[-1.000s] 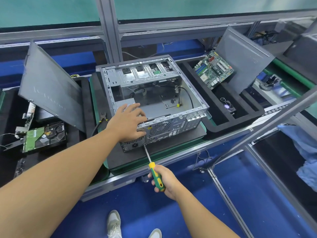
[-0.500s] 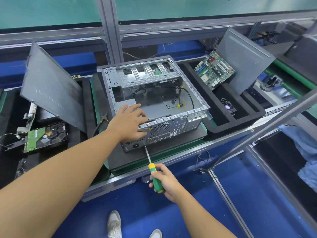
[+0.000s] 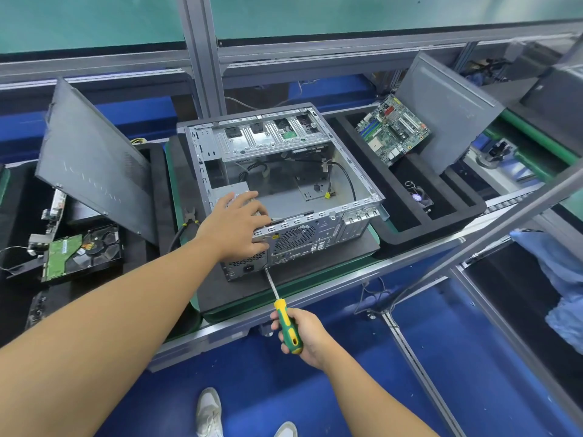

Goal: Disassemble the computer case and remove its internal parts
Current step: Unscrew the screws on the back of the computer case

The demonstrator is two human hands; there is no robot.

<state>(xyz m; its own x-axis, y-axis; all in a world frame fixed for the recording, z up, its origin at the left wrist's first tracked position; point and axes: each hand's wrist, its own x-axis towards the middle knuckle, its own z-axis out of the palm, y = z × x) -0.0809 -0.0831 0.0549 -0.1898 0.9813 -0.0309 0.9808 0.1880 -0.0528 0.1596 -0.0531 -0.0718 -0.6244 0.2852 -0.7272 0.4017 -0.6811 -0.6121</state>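
Note:
An opened grey computer case [image 3: 353, 171] lies on its side on a dark mat, its rear panel facing me. Inside it are loose black cables and a power supply [image 3: 228, 188] at the near left corner. My left hand [image 3: 235, 225] rests over that corner, fingers spread on the power supply and the rear edge. My right hand [image 3: 303, 334] grips the green and yellow handle of a screwdriver [image 3: 285, 320]. Its shaft points up to the rear panel, just right of the power socket.
A black foam tray [image 3: 441, 228] at the right holds a motherboard [image 3: 392, 130], a grey side panel [image 3: 448, 108] and a small fan. At the left lean another side panel [image 3: 91, 165], a hard drive [image 3: 80, 252] and pliers [image 3: 189, 216]. A metal frame bar [image 3: 492, 222] crosses the right foreground.
My right hand has shifted slightly on the screwdriver handle, the tip staying at the rear panel. My left hand stays on the case corner.

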